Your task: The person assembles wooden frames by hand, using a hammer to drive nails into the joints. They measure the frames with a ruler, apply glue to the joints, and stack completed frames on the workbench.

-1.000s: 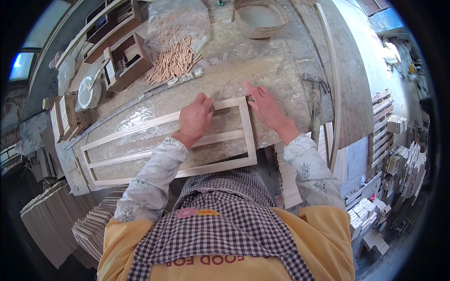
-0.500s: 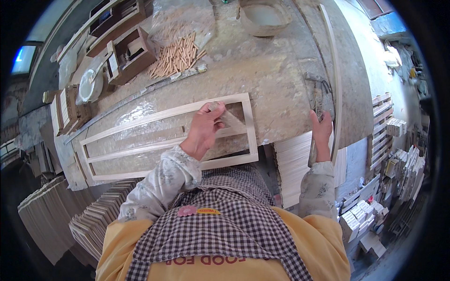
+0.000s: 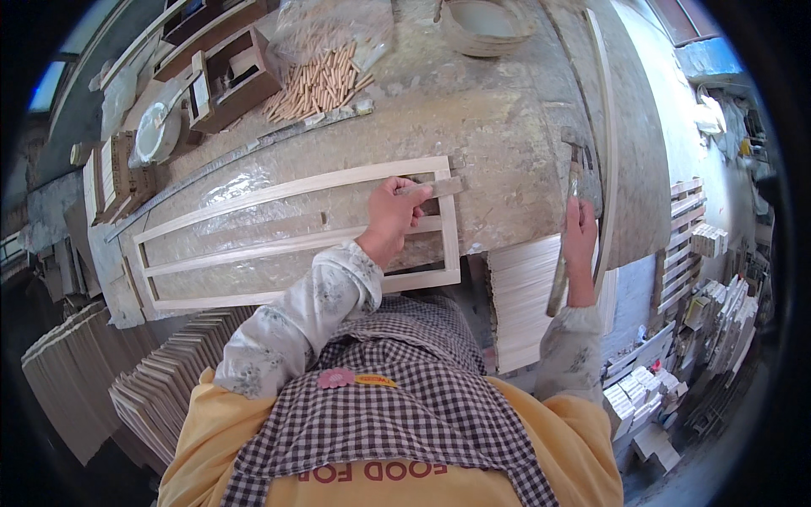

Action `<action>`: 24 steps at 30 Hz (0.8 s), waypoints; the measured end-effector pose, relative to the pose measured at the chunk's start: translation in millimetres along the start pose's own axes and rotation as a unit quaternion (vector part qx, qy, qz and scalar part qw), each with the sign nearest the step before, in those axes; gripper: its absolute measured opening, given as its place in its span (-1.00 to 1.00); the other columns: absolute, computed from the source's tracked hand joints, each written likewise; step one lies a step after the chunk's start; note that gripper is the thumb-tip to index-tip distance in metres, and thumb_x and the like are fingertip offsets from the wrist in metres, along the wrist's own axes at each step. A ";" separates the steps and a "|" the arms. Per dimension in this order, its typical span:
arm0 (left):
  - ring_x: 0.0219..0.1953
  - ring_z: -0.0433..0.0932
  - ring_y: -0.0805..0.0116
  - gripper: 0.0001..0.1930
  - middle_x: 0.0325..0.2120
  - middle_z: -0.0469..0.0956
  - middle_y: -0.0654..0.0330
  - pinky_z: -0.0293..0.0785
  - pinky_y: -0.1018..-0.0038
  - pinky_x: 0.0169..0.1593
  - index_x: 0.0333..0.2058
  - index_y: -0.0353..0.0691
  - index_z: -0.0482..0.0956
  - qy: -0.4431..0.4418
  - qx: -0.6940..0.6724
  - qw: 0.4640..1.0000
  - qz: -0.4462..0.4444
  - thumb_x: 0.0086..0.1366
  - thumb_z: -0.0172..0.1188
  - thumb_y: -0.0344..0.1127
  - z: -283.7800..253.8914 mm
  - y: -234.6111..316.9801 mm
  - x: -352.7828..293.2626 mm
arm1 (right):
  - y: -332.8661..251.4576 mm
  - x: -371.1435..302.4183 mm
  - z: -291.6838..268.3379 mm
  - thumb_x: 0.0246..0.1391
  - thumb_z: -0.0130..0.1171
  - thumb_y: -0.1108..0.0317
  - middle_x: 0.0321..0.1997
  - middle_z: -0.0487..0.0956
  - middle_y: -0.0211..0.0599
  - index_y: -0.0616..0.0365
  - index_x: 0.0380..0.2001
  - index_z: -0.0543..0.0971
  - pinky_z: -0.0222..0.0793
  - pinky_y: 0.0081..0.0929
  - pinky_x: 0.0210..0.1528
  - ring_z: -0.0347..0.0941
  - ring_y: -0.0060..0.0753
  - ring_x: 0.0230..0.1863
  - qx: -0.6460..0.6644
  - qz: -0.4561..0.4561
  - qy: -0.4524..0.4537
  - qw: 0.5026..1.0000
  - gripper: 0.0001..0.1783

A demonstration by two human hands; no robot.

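Observation:
A long pale wooden frame (image 3: 253,190) with a lengthwise middle bar lies on the worktable, its near edge close to my apron. My left hand (image 3: 395,211) reaches over its right end, fingers closed on a small flat wood block (image 3: 445,187). The block lies across the right end piece near the far corner; whether it touches cannot be told. To the right, my right hand (image 3: 580,232) is wrapped around the handle of a hammer (image 3: 557,283). The hammer's head points away from me, over the table's right part.
Pinkish wooden dowels (image 3: 319,84) are heaped at the back beside clear plastic. A round basin (image 3: 486,27) stands at the far side, and wooden boxes (image 3: 232,80) at the far left. A long strip (image 3: 604,110) runs along the right. Stacked boards (image 3: 528,308) stand below the table edge.
My left hand has turned the block from slanting over the opening to lying across the end piece. My right hand has closed on the hammer, and its handle now shows below the hand.

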State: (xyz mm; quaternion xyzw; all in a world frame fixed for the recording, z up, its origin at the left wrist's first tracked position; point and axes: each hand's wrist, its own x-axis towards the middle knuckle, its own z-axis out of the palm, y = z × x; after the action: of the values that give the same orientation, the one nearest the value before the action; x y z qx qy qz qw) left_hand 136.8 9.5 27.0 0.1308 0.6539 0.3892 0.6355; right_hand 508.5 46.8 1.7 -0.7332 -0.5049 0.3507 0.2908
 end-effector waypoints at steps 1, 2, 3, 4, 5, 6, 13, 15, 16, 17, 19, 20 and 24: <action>-0.55 0.46 0.55 -0.81 -0.47 0.53 0.29 0.39 0.56 -0.52 -0.25 -0.25 0.54 -0.011 -0.018 1.000 -0.005 0.26 0.39 -0.39 -2.0 -2.5 3.6 | -10.8 -13.9 4.3 0.39 0.11 0.24 -0.35 0.54 -0.36 0.25 -0.24 0.49 0.40 -0.50 -0.28 0.50 -0.50 -0.30 -0.007 -0.050 0.007 0.999 -0.75; -0.55 0.44 0.56 -0.82 -0.49 0.52 0.30 0.38 0.57 -0.52 -0.28 -0.24 0.54 -0.003 -0.034 0.999 -0.010 0.26 0.40 -0.39 -2.1 -2.4 3.7 | -34.9 -31.7 13.8 0.37 0.12 0.26 -0.38 0.53 -0.37 0.24 -0.21 0.47 0.38 -0.52 -0.34 0.48 -0.52 -0.34 0.097 -0.022 -0.015 0.995 -0.78; -0.56 0.43 0.56 -0.83 -0.52 0.51 0.32 0.36 0.57 -0.52 -0.32 -0.22 0.55 0.003 -0.048 0.999 -0.016 0.25 0.40 -0.39 -0.3 -1.0 3.7 | -65.5 -52.9 23.9 0.36 0.13 0.28 -0.40 0.52 -0.38 0.22 -0.17 0.45 0.37 -0.55 -0.40 0.47 -0.54 -0.39 0.200 0.008 -0.034 0.979 -0.80; -0.56 0.41 0.57 -0.84 -0.54 0.50 0.34 0.35 0.57 -0.53 -0.35 -0.21 0.55 0.007 -0.063 0.998 -0.024 0.24 0.41 -0.39 0.8 0.2 2.6 | -88.5 -68.1 28.4 0.35 0.14 0.30 -0.43 0.51 -0.39 0.20 -0.13 0.43 0.36 -0.58 -0.46 0.46 -0.56 -0.44 0.298 0.039 -0.052 0.952 -0.80; -0.57 0.41 0.57 -0.83 -0.54 0.50 0.34 0.35 0.57 -0.53 -0.35 -0.21 0.55 0.010 -0.064 0.998 -0.025 0.24 0.41 -0.39 1.3 0.1 2.0 | -100.0 -77.2 27.5 0.34 0.14 0.32 -0.45 0.50 -0.39 0.19 -0.11 0.41 0.35 -0.58 -0.50 0.44 -0.56 -0.49 0.295 0.036 -0.096 0.950 -0.80; -0.57 0.41 0.57 -0.83 -0.54 0.50 0.34 0.35 0.57 -0.53 -0.36 -0.21 0.55 0.014 -0.068 0.997 -0.025 0.24 0.41 -0.39 1.9 0.4 1.6 | -109.0 -83.1 26.2 0.33 0.15 0.34 -0.47 0.49 -0.38 0.18 -0.08 0.39 0.33 -0.59 -0.55 0.43 -0.56 -0.53 0.291 0.031 -0.141 0.946 -0.78; -0.59 0.49 0.52 -0.79 -0.51 0.56 0.24 0.39 0.55 -0.56 -0.31 -0.28 0.52 0.055 -0.009 0.998 -0.022 0.23 0.41 -0.38 4.8 2.4 0.1 | -93.1 -97.7 50.6 0.30 0.16 0.42 -0.50 0.48 -0.41 0.17 -0.12 0.36 0.33 -0.59 -0.57 0.37 -0.62 -0.61 0.218 0.006 -0.225 0.950 -0.80; -0.57 0.52 0.50 -0.77 -0.50 0.57 0.21 0.43 0.53 -0.54 -0.29 -0.30 0.51 0.053 -0.016 0.998 -0.013 0.23 0.41 -0.38 4.2 2.4 2.1 | -95.1 -102.3 56.6 0.30 0.17 0.42 -0.52 0.47 -0.44 0.17 -0.13 0.37 0.34 -0.60 -0.55 0.38 -0.65 -0.58 0.200 0.015 -0.231 0.952 -0.80; -0.56 0.54 0.48 -0.76 -0.50 0.58 0.20 0.45 0.53 -0.54 -0.28 -0.32 0.51 0.050 -0.020 0.998 -0.009 0.23 0.41 -0.37 3.9 2.4 2.6 | -97.2 -104.6 58.6 0.30 0.16 0.42 -0.51 0.46 -0.44 0.17 -0.10 0.37 0.33 -0.60 -0.54 0.38 -0.65 -0.57 0.182 0.017 -0.235 0.955 -0.79; -0.56 0.54 0.48 -0.76 -0.49 0.58 0.19 0.46 0.52 -0.54 -0.28 -0.32 0.51 0.050 -0.026 0.998 -0.011 0.23 0.41 -0.38 3.5 2.0 2.6 | -99.4 -106.6 60.2 0.30 0.16 0.41 -0.50 0.46 -0.45 0.18 -0.08 0.38 0.32 -0.60 -0.53 0.37 -0.65 -0.56 0.164 0.019 -0.238 0.957 -0.78; -0.56 0.56 0.46 -0.76 -0.48 0.59 0.18 0.49 0.50 -0.53 -0.28 -0.33 0.51 0.048 -0.040 0.998 -0.016 0.23 0.41 -0.38 3.2 2.0 2.0 | -104.7 -110.1 62.3 0.31 0.15 0.40 -0.48 0.46 -0.45 0.19 -0.01 0.38 0.31 -0.60 -0.51 0.35 -0.66 -0.55 0.136 0.015 -0.238 0.962 -0.74; -0.56 0.56 0.46 -0.76 -0.49 0.60 0.18 0.50 0.51 -0.53 -0.29 -0.31 0.51 0.051 -0.042 0.998 -0.015 0.23 0.42 -0.37 3.5 1.0 3.2 | -108.2 -111.7 62.8 0.31 0.15 0.40 -0.47 0.47 -0.45 0.20 0.02 0.39 0.31 -0.61 -0.51 0.35 -0.66 -0.55 0.126 0.010 -0.234 0.964 -0.71; -0.53 0.60 0.45 -0.77 -0.47 0.63 0.18 0.53 0.52 -0.52 -0.30 -0.30 0.53 0.071 -0.025 0.997 0.003 0.25 0.43 -0.34 6.6 -3.2 5.8 | -116.4 -113.2 61.7 0.29 0.19 0.36 -0.41 0.59 -0.20 0.25 0.10 0.38 0.46 -0.42 -0.40 0.54 -0.41 -0.48 0.035 -0.048 -0.209 0.976 -0.61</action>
State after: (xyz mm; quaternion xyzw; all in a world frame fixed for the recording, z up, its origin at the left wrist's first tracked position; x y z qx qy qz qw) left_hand 143.0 13.5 21.4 0.0894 0.6871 0.4155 0.5893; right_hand 368.6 -18.2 81.5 -0.6078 -0.5766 0.4992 0.2212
